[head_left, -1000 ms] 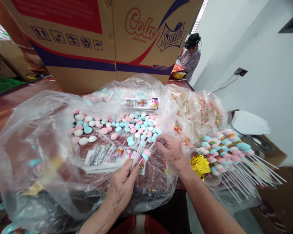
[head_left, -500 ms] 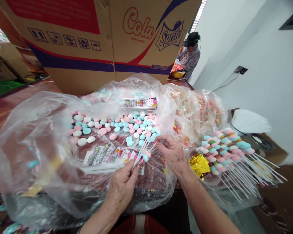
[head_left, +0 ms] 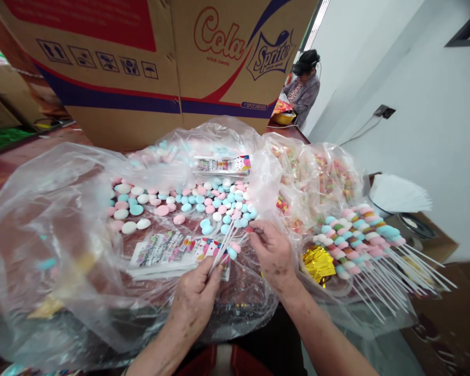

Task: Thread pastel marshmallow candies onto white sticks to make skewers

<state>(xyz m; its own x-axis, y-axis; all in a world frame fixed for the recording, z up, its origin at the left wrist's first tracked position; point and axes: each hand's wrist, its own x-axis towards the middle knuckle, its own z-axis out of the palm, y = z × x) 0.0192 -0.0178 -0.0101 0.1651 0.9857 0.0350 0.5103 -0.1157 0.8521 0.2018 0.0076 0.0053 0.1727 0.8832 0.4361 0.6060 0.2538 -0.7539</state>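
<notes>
My left hand [head_left: 199,287] is closed around several thin white sticks [head_left: 222,245], which fan up and to the right. My right hand [head_left: 273,253] pinches a small reddish-pink candy [head_left: 250,230] beside the tip of one stick; whether the stick has pierced it I cannot tell. Pink and blue candies [head_left: 233,250] show just right of the sticks; I cannot tell if they are threaded on one. Loose pastel candies [head_left: 196,202] in pink, blue and white lie on clear plastic beyond my hands. Printed wrappers [head_left: 168,250] are stacked under and left of the sticks.
Finished-looking candy skewers [head_left: 356,240] lie in a pile at right, by gold twist ties [head_left: 318,263]. Bags of colourful candy [head_left: 317,172] stand behind them. A large cardboard box [head_left: 172,68] blocks the back. Another person [head_left: 305,89] works at the far right.
The view has shifted slightly. My right fingers have tucked in a little around the reddish-pink candy; my left hand keeps its grip on the sticks.
</notes>
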